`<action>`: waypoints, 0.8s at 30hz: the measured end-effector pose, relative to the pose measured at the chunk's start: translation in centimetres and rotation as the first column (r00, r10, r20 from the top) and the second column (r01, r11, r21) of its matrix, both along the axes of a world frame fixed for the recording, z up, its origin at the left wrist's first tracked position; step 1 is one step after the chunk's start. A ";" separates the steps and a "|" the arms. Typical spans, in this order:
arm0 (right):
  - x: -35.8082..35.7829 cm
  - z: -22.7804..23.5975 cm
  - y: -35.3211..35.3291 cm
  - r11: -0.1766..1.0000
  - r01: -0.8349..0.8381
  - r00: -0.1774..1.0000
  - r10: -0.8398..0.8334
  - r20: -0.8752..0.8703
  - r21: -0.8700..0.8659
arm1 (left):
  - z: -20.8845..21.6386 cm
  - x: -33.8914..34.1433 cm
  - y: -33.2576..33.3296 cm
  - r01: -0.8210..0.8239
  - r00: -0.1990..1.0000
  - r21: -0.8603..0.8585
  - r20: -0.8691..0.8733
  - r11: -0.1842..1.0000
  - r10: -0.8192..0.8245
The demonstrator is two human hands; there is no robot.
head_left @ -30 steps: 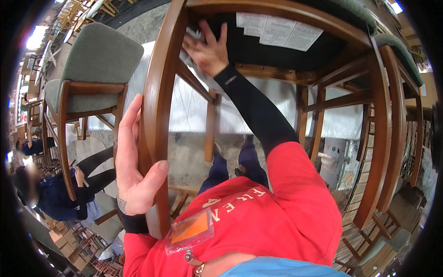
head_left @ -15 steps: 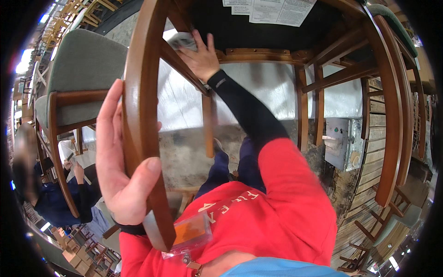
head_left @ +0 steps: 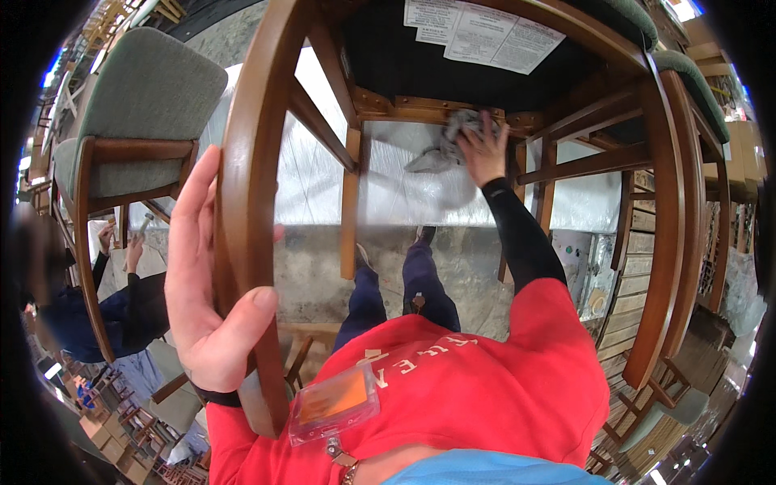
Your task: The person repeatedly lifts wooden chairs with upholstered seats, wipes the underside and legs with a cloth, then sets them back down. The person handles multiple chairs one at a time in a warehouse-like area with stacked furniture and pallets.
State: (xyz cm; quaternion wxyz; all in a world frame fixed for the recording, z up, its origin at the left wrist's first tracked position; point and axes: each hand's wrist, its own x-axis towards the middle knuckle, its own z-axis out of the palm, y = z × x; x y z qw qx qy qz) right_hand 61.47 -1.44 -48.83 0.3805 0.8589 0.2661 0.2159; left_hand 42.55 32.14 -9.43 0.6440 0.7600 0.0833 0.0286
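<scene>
A brown wooden chair lies tipped before me, its black seat underside (head_left: 388,65) with white paper labels (head_left: 501,39) facing me. My left hand (head_left: 214,343) is closed around one thick chair leg (head_left: 255,186), fingers on its far left side and thumb across the near side. My right hand (head_left: 485,153) presses a crumpled grey rag (head_left: 444,155) against the right part of the wooden rail (head_left: 404,107) along the seat underside. One end of the rag hangs loose to the left. Part of the rag is hidden under my fingers.
A grey upholstered chair (head_left: 153,89) stands at left, with another person (head_left: 105,311) working beyond it. More chairs crowd the right, near wooden slats (head_left: 626,299) and a grey metal box (head_left: 598,275). A plastic-wrapped surface (head_left: 315,190) lies beneath the chair.
My right hand and the rag have moved right along the rail, from the left corner toward the right corner. My left hand keeps its hold on the leg.
</scene>
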 end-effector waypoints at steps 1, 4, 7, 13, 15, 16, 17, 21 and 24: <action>0.8 -0.7 2.1 0.993 -0.110 0.993 0.111 -0.027 0.041 | 0.1 0.0 -0.1 0.007 1.000 0.000 -0.004 1.000 -0.007; 1.6 1.1 12.4 0.722 -0.130 0.778 0.499 -0.382 0.680 | 0.0 0.1 -1.2 -0.099 0.995 0.043 -0.003 0.994 0.099; 1.0 1.5 15.1 0.692 -0.121 0.773 0.515 -0.370 0.712 | 0.0 0.7 -0.9 -0.040 0.996 0.089 -0.078 0.995 0.047; -1.9 0.1 0.9 0.731 0.089 0.963 0.109 -0.245 0.676 | 0.0 0.7 -0.7 -0.025 0.996 0.084 -0.087 0.996 0.032; -2.6 0.7 -1.0 0.492 0.349 0.937 -0.212 -0.279 0.797 | 0.4 0.6 -1.2 -0.031 0.996 0.083 -0.084 0.996 0.038; -3.0 0.6 -0.9 0.203 0.374 0.910 -0.267 -0.316 0.905 | 0.5 0.4 -1.3 -0.037 0.995 0.082 -0.085 0.996 0.044; -2.5 0.8 -0.2 -0.006 0.305 0.919 -0.261 -0.296 0.952 | 0.6 0.5 -1.3 -0.026 0.996 0.077 -0.078 0.997 0.032; 3.8 0.9 8.2 -0.863 -0.325 0.898 -0.410 -0.160 0.388 | 0.4 0.6 -1.7 -0.031 0.998 0.099 -0.058 0.995 0.037; 8.7 -1.1 10.5 -0.790 0.018 0.464 -0.537 -0.705 0.613 | 1.5 1.4 -2.4 0.066 0.997 0.100 -0.036 0.993 -0.062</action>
